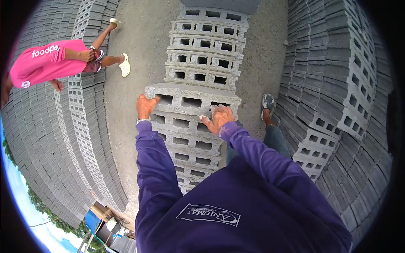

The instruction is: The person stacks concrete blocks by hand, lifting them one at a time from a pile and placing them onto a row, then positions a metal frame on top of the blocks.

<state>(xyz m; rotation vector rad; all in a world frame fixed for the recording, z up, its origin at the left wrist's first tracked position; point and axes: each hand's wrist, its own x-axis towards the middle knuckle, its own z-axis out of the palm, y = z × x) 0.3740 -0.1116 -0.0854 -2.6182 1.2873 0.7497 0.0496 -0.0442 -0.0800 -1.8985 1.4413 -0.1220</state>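
A hollow concrete block (176, 101), raised slightly proud of the row of blocks (192, 133), is grasped near its ends by the left hand (145, 106) and right hand (221, 118). The row is flanked by block stacks (312, 63); the ground (139, 50) at left is partly occupied by a pink-shirted person (50, 63) in clogs (125, 66).

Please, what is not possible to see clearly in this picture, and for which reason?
All in the head view:
- Right hand: fingertips hidden, apparently inside an opening of the block it touches.
- That block's underside: hidden by the block itself.
- Near end of the block row: covered by the purple shirt.
- Person in pink: head lost in the dark left rim.
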